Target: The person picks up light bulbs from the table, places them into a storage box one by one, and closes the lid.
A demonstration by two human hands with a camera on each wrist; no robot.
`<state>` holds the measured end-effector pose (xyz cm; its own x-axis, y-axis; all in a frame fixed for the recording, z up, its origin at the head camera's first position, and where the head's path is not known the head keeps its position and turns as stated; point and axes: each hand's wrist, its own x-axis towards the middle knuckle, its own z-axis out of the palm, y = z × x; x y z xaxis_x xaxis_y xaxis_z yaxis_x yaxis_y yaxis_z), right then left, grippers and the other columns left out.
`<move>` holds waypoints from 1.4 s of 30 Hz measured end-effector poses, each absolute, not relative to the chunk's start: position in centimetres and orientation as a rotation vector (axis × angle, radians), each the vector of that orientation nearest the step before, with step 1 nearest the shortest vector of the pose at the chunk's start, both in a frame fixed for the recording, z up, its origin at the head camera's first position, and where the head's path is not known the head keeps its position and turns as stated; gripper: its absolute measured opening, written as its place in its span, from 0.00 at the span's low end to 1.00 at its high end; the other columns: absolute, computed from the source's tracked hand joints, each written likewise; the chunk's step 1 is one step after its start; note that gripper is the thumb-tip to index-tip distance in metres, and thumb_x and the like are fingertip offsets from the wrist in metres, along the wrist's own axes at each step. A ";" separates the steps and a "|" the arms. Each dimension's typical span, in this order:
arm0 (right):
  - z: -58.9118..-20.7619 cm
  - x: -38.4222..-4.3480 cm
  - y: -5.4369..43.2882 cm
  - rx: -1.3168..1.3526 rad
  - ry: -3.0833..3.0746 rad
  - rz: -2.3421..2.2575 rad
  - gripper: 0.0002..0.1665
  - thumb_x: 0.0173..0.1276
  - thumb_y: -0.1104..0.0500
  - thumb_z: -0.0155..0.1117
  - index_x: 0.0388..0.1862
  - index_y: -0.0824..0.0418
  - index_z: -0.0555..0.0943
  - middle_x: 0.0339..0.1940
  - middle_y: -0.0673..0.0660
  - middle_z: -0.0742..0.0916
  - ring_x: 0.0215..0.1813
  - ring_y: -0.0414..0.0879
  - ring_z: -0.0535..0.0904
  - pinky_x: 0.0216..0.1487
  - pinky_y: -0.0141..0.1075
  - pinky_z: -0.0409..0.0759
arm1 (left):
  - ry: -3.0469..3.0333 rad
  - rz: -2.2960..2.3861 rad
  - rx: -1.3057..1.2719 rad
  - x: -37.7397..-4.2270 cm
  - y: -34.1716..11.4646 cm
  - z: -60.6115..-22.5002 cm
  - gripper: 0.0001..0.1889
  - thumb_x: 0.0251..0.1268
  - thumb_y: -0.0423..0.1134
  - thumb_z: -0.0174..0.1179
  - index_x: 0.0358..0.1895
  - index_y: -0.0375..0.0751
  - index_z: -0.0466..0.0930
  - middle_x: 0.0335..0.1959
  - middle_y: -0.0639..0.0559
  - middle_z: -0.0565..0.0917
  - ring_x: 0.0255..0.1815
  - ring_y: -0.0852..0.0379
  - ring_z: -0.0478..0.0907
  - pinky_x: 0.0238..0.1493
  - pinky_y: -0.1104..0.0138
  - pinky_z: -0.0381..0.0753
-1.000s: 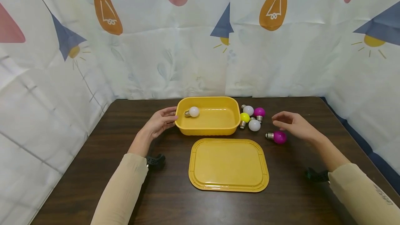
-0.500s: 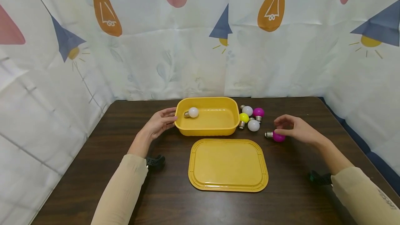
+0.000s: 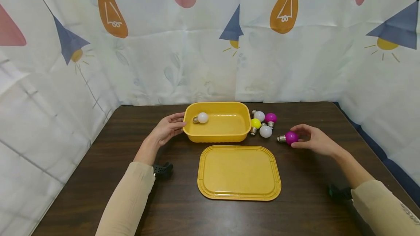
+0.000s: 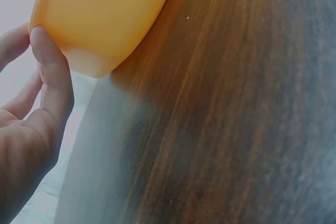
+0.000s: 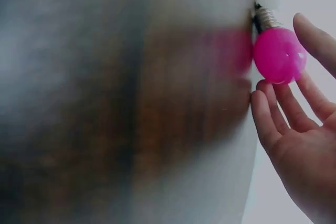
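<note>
My left hand (image 3: 168, 128) touches the left end of a yellow rectangular tub (image 3: 218, 137), thumb and fingertips against its rim. In the left wrist view the thumb (image 4: 52, 72) lies along the tub's outer wall (image 4: 105, 14). Inside the tub, at its left, lies a white light bulb (image 3: 203, 117). At the right, my right hand (image 3: 313, 139) holds a purple light bulb (image 3: 291, 137) by its round end, metal base pointing left. The right wrist view has this purple bulb (image 5: 278, 56) between thumb and fingers. Whether it is off the table I cannot tell.
Several loose bulbs, including a yellow bulb (image 3: 256, 123), a white bulb (image 3: 265, 131) and another purple bulb (image 3: 271, 117), cluster by the tub's right end. A flat yellow lid (image 3: 239, 172) lies in front of the tub on the dark wooden table (image 3: 177, 207).
My right hand has come down to the nearer purple bulb and taken hold of it; the bulb has shifted slightly away from me. The left hand stays at the tub.
</note>
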<state>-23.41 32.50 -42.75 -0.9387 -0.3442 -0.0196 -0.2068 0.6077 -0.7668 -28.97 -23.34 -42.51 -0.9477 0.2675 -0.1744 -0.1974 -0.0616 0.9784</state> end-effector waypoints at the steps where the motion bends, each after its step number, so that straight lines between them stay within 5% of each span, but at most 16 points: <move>1: -43.0 -23.4 32.5 -0.462 2.659 -1.262 0.36 0.67 0.55 0.77 0.67 0.68 0.73 0.63 0.66 0.79 0.63 0.61 0.75 0.57 0.31 0.80 | 1.902 2.083 0.075 -29.0 -23.3 -42.5 0.32 0.76 0.30 0.60 0.79 0.35 0.59 0.69 0.36 0.71 0.58 0.49 0.81 0.52 0.66 0.84; 10: -43.7 -23.5 32.2 -0.464 2.660 -1.281 0.39 0.69 0.56 0.74 0.73 0.68 0.69 0.68 0.69 0.77 0.67 0.64 0.73 0.57 0.29 0.78 | 1.889 2.104 0.053 -28.9 -23.3 -42.5 0.32 0.76 0.29 0.60 0.78 0.36 0.61 0.69 0.36 0.72 0.60 0.46 0.80 0.53 0.65 0.84; 25: -43.3 -23.5 31.8 -0.444 2.701 -1.194 0.34 0.72 0.50 0.71 0.71 0.64 0.74 0.66 0.66 0.79 0.65 0.62 0.74 0.58 0.44 0.77 | 1.900 2.101 0.081 -28.8 -23.3 -42.6 0.33 0.76 0.31 0.61 0.79 0.35 0.60 0.68 0.36 0.72 0.60 0.47 0.80 0.53 0.66 0.83; 42: -42.9 -23.7 31.6 -0.369 2.715 -1.169 0.33 0.71 0.47 0.72 0.68 0.63 0.76 0.63 0.67 0.80 0.60 0.61 0.75 0.52 0.43 0.78 | 1.892 2.107 0.054 -28.8 -23.2 -42.5 0.32 0.76 0.30 0.60 0.79 0.36 0.61 0.70 0.34 0.70 0.59 0.47 0.81 0.52 0.66 0.84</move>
